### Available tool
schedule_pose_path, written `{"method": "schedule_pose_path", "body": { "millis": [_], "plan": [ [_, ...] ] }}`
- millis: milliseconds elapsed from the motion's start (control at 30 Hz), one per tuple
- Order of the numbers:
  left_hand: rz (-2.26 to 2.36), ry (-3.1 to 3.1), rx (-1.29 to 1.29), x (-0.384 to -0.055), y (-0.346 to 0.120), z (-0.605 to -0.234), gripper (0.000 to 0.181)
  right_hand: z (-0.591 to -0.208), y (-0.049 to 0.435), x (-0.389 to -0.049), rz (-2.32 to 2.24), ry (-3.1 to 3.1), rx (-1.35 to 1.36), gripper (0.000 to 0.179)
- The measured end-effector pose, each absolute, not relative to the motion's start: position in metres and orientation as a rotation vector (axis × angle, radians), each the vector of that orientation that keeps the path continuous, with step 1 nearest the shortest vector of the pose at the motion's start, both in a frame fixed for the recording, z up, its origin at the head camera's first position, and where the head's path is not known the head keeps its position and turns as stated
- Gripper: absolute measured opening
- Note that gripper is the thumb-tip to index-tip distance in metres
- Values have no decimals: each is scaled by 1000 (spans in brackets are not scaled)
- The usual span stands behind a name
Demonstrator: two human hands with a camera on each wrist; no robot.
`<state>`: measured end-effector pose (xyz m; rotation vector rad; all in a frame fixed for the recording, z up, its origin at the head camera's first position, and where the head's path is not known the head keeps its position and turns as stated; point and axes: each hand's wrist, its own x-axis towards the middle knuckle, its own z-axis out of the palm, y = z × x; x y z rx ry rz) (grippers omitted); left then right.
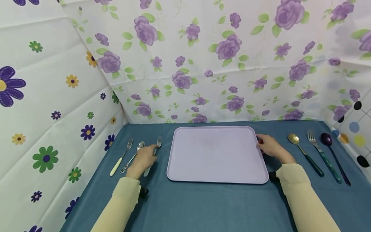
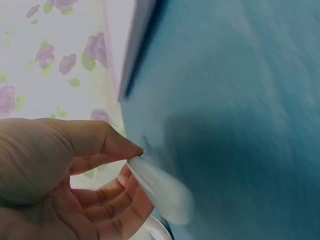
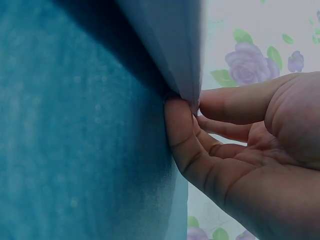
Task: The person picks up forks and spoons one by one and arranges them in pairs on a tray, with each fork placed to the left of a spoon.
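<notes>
Presently the left hand [image 1: 144,160], left of centre in the head view, pinches the white handle of a fork with a white plastic handle [image 1: 152,155]; the left wrist view shows thumb and fingers [image 2: 107,145] closed on that handle's pale end [image 2: 160,190], low over the blue-green tablecloth [image 1: 203,206]. The right hand [image 1: 272,149], right of centre, grips the right edge of the flat lilac plastic tray [image 1: 215,154]; in the right wrist view the thumb [image 3: 180,135] lies under the rim and a finger over it.

The tray lies bare at centre frame on the cloth.

Left of the tray, beside the held fork, lie a silver metal spoon [image 1: 134,156] and a second fork with a cream handle [image 1: 121,157]. At right, well apart from the tray, lie a gold-bowled spoon with a dark green handle [image 1: 304,153], a fork with a green patterned handle [image 1: 323,154] and a dark purple spoon [image 1: 333,154].

Judgement: work is at an early stage. No cutlery rests on the tray; one fork is merely in hand, and five pieces lie untouched on the cloth.
</notes>
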<state>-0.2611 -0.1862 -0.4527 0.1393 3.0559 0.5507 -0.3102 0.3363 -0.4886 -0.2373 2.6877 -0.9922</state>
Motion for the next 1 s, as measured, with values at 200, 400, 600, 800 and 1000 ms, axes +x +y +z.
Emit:
{"method": "schedule_pose_path", "body": {
  "millis": [200, 400, 600, 800, 1000],
  "plan": [
    [668, 3008, 186, -265, -174, -443, 51, -489, 339, -308, -1005, 2678, -229, 57],
    [702, 2991, 197, -269, -164, -438, 54, -490, 338, -309, -1010, 2684, -226, 57],
    [724, 2981, 185, -270, -149, -436, 53, -491, 336, -312, -1014, 2680, -237, 57],
    [745, 2953, 179, -274, -133, -438, 54, -492, 337, -313, -1014, 2672, -225, 58],
    [732, 2942, 172, -281, -122, -439, 53, -493, 336, -312, -1014, 2676, -219, 56]
  ]
}}
